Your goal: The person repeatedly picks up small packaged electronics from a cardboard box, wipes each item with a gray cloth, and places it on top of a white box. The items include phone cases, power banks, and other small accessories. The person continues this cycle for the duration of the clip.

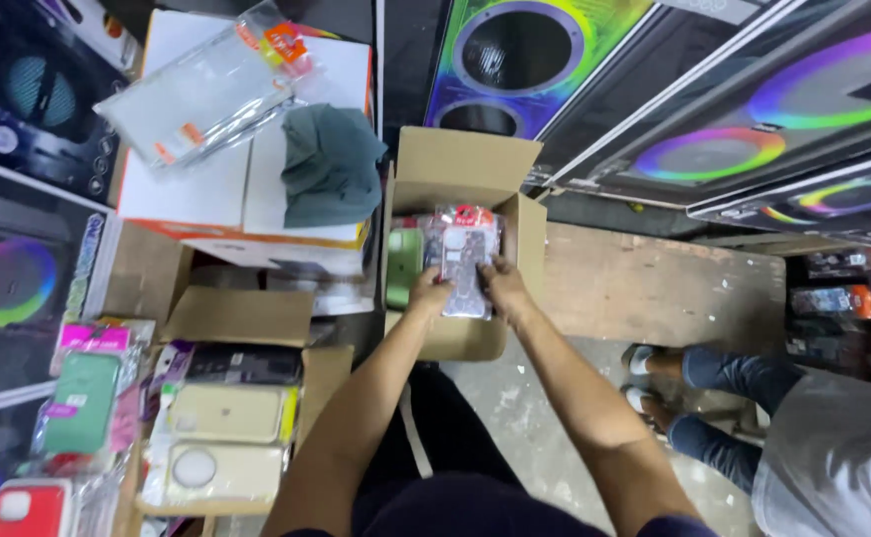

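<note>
Both my hands reach into an open cardboard box [525, 234] in front of me. My left hand [428, 293] and my right hand [502, 281] together grip a clear-wrapped phone case packet [465, 254] with a red tag on top, held upright over the box. A green phone case [404, 264] stands in the box just left of the packet. More wrapped cases lie under the packet, mostly hidden.
At lower left an open box [241, 318] holds cream phone cases [224, 413]; green, pink and red cases [77, 398] lie beside it. A white box [206, 194] bears a clear packet and a dark green cloth [331, 164]. Another person's legs [714, 398] are at right. Speaker boxes [714, 99] line the back.
</note>
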